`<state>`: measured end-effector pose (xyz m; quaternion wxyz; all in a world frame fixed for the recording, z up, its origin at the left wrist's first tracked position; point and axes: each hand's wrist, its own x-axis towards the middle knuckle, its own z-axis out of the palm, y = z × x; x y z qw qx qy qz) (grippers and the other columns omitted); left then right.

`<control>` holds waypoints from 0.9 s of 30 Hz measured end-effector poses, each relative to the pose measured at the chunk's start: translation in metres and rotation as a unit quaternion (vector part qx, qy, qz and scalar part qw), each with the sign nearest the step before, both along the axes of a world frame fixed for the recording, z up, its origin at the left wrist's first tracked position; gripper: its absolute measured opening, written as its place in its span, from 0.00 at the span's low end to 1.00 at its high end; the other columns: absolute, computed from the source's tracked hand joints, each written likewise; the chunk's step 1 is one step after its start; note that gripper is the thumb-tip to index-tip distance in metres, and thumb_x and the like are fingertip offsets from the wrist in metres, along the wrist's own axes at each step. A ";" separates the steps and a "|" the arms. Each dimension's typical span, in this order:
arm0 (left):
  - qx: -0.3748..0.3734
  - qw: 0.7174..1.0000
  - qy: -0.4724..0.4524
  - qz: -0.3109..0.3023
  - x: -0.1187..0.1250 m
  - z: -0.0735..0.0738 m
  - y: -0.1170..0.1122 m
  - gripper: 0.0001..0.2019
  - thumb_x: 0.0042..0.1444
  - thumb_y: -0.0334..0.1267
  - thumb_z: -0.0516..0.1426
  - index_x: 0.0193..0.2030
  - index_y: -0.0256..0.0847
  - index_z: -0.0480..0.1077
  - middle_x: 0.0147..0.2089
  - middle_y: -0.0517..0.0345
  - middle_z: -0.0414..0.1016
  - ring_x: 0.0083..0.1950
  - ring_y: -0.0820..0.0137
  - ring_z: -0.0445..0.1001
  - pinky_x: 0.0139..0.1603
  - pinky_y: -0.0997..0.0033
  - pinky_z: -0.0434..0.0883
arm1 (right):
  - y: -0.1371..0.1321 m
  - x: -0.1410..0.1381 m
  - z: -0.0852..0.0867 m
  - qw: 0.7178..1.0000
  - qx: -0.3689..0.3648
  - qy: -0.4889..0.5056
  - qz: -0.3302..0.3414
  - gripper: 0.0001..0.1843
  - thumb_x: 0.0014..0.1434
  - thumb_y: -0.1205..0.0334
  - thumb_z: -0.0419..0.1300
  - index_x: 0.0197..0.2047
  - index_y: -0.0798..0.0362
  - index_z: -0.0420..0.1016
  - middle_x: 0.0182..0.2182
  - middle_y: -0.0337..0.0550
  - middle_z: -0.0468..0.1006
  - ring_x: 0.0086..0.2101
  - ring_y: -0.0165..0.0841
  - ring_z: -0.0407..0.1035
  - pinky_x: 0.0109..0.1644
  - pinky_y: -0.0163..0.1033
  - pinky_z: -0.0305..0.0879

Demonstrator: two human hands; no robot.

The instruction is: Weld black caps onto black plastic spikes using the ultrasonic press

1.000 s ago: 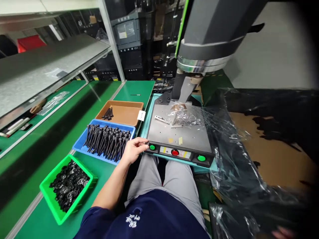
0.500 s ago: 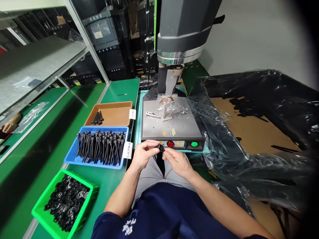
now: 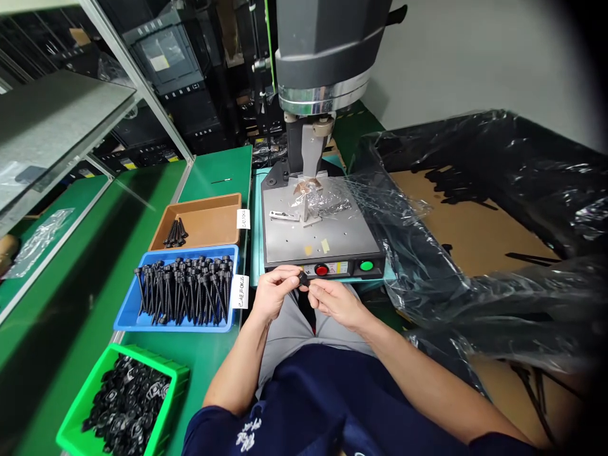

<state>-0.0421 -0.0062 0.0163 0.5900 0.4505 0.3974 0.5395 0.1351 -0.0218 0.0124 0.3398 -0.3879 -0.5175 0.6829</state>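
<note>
A small black plastic part is held in front of the machine's base, above my lap. My left hand pinches its left side between thumb and fingers. From the right, the closed fingertips of my right hand meet the same part and cover its lower end. Its exact shape is mostly hidden by the fingers. Just beyond the hands is the press machine's front panel, with a red button and a green button.
The machine's metal plate carries a fixture under clear plastic film. To the left stand a brown tray with several black rods, a blue tray full of them, and a green bin of black parts. A film-lined carton stands right.
The view has shifted, so the machine sits further left. Both hands remain together on the black part, which has turned slightly between the fingers.
</note>
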 end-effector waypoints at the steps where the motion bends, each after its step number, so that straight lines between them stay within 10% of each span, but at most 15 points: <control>1: 0.001 1.000 0.013 -0.004 0.000 -0.001 0.001 0.06 0.48 0.38 0.67 0.34 0.43 0.81 0.43 0.50 0.80 0.49 0.61 0.76 0.54 0.57 0.72 | 0.000 0.000 0.000 0.999 0.036 -0.032 -0.019 0.26 0.61 0.38 0.53 0.25 0.53 0.65 0.18 0.34 0.60 0.18 0.24 0.48 0.21 0.33 0.43; 4: -0.002 0.999 0.040 -0.015 -0.001 -0.003 0.005 0.06 0.49 0.39 0.66 0.34 0.42 0.81 0.45 0.49 0.80 0.50 0.60 0.76 0.54 0.56 0.72 | -0.001 -0.001 -0.002 0.988 0.104 -0.097 -0.065 0.25 0.63 0.40 0.52 0.26 0.52 0.65 0.20 0.36 0.63 0.21 0.26 0.53 0.24 0.34 0.49; 16: 0.055 0.980 0.185 -0.052 0.024 -0.015 0.017 0.13 0.52 0.41 0.64 0.44 0.42 0.79 0.55 0.44 0.72 0.53 0.62 0.73 0.52 0.62 0.71 | 0.024 -0.003 -0.023 0.978 -0.085 0.156 -0.107 0.21 0.57 0.44 0.62 0.44 0.53 0.72 0.26 0.38 0.68 0.22 0.26 0.57 0.22 0.32 0.52; 27: 0.079 0.964 0.218 0.133 0.020 0.022 0.142 0.09 0.51 0.41 0.62 0.37 0.38 0.76 0.62 0.42 0.65 0.62 0.57 0.65 0.53 0.61 0.68 | 0.124 0.061 -0.047 0.920 -0.149 0.209 -0.298 0.13 0.48 0.60 0.70 0.37 0.53 0.75 0.27 0.41 0.77 0.23 0.28 0.66 0.22 0.31 0.63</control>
